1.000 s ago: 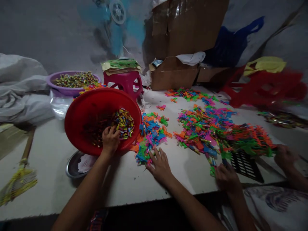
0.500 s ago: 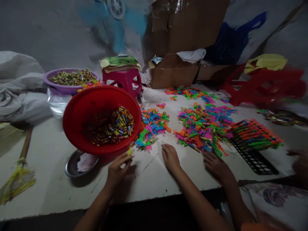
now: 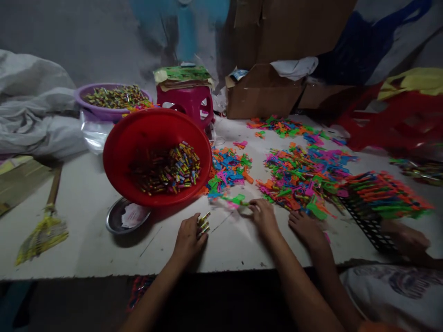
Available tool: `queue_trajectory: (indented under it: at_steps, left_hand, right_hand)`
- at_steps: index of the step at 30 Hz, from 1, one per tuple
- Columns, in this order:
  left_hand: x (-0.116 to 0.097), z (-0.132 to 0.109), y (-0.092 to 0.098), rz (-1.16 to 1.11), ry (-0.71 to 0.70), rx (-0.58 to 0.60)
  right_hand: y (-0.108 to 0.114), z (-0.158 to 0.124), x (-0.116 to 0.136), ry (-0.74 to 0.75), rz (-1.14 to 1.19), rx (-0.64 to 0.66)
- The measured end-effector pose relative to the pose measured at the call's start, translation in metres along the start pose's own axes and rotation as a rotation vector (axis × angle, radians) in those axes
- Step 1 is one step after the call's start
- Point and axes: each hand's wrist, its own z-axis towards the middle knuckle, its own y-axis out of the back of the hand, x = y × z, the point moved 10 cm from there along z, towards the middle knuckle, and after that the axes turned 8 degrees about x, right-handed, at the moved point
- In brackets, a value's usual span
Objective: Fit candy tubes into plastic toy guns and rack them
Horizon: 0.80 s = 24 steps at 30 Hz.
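Note:
My left hand (image 3: 188, 237) is closed around several small yellow-wrapped rolls (image 3: 204, 223), which stick out side by side past its fingers. Just behind it, a tilted red basin (image 3: 117, 173) holds a heap of similar rolls (image 3: 173, 173). My right hand (image 3: 266, 219) pinches one end of a green toy gun (image 3: 237, 199), blurred by motion, above the white table. Colourful plastic toy guns (image 3: 226, 168) lie piled by the basin. A larger pile of them (image 3: 304, 170) is beyond my right hand.
A co-worker's hand (image 3: 306, 226) rests right of mine; another (image 3: 404, 235) is by a black rack (image 3: 363, 230) of lined-up toys. A metal bowl (image 3: 112, 221) with paper and a yellow-ended brush (image 3: 43, 235) are at left. Behind stand a pink stool (image 3: 185, 97) and cardboard boxes (image 3: 261, 99).
Several rolls now show in my left hand, where one yellow piece showed at its fingertips. My right hand, earlier resting on the table, now holds the green toy gun. The camera view has shifted.

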Motion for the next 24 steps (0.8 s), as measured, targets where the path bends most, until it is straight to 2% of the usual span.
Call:
queue_trajectory:
  at_steps: [3,5,6,8,9,11,13,14,16,18,20,22,24]
  left_hand:
    - [-0.002,0.005,0.002,0.011,0.006,-0.004]
    - [-0.002,0.005,0.004,0.014,0.019,0.0]
    - [-0.001,0.002,0.005,0.016,0.025,0.003]
    - [0.003,-0.006,0.008,0.025,0.049,-0.002]
    - [0.007,-0.011,0.01,0.03,0.069,-0.005]
    - [0.016,-0.022,0.014,0.023,0.123,-0.008]
    - [0.025,-0.032,0.018,-0.019,0.188,-0.001]
    - [0.03,-0.036,0.019,-0.047,0.238,0.011]
    - [0.039,-0.044,0.017,-0.115,0.358,0.092]
    - [0.044,-0.051,0.002,-0.269,0.48,0.245]
    - [0.041,-0.057,-0.019,-0.576,0.577,0.382]
    - [0.033,-0.057,-0.035,-0.944,0.66,0.386]
    - [0.03,-0.053,-0.043,-1.202,0.737,0.303]
  right_hand:
    - [0.039,-0.02,-0.045,-0.167,-0.074,-0.207]
    - [0.051,-0.028,-0.057,-0.233,-0.175,-0.286]
    - [0.05,-0.028,-0.055,-0.231,-0.202,-0.293]
    - [0.034,-0.022,-0.031,-0.14,-0.177,-0.229]
    - [0.018,-0.017,-0.008,-0.039,-0.138,-0.145]
    - [-0.022,-0.014,0.053,0.225,-0.067,0.083]
    - [-0.059,-0.022,0.113,0.452,-0.053,0.278]
    - [-0.072,-0.026,0.136,0.516,-0.061,0.336]
    - [-0.093,-0.032,0.166,0.546,-0.091,0.393]
    - [-0.108,-0.034,0.179,0.507,-0.134,0.407]
    - [-0.118,-0.032,0.18,0.439,-0.17,0.403]
    - [-0.121,-0.027,0.173,0.346,-0.186,0.385]
    - [-0.121,-0.022,0.165,0.257,-0.193,0.387]
